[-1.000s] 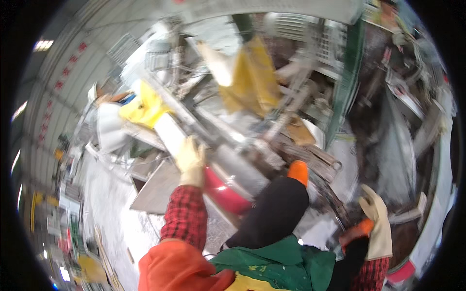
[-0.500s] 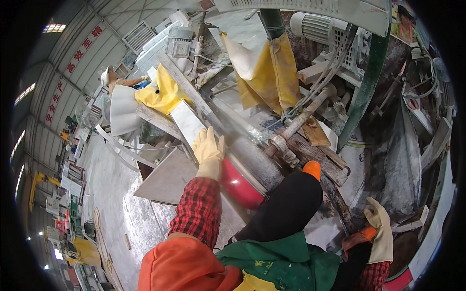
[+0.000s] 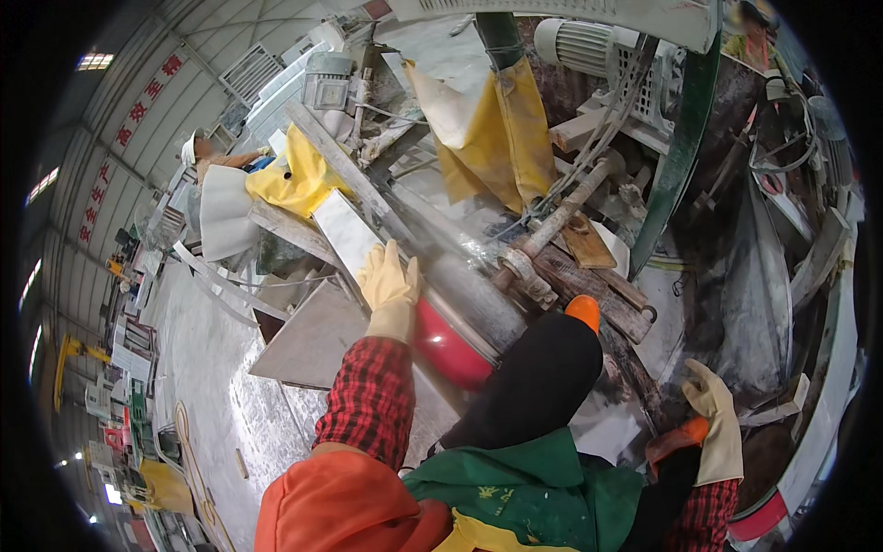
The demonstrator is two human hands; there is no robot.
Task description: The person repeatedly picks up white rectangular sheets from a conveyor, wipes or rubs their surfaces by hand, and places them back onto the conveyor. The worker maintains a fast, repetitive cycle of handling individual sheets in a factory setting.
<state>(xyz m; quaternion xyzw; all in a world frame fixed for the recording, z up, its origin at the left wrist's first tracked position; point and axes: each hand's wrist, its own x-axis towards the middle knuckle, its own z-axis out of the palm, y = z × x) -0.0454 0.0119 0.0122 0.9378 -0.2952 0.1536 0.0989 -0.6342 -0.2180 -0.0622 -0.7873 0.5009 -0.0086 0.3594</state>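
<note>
In a cream rubber glove, my left hand [image 3: 391,283] lies flat on a long white strip of stone or tile [image 3: 342,232], fingers stretched out. Right beside that hand is a glossy red curved part [image 3: 449,346], bordered by a grey, dusty metal cylinder or bed [image 3: 476,293]. My right hand [image 3: 714,416], also gloved, hangs low at the right with its fingers loosely apart. Nothing shows in it, though part of the palm is turned away. Close by it is an orange boot or shoe part [image 3: 679,440]; another orange toe [image 3: 584,311] sticks out past my black-trousered knee.
Yellow cloths [image 3: 517,138] hang ahead. A rusty pipe [image 3: 572,204] and wooden boards [image 3: 589,281] lie right of the cylinder. A green post [image 3: 679,166] and a motor [image 3: 579,46] stand beyond. At the left is a grey panel [image 3: 303,342]; a person in a white helmet [image 3: 195,149] is farther off.
The whole view has shifted slightly, so things sit a little farther left. My left hand stays on the white strip; my right hand stays low at the right.
</note>
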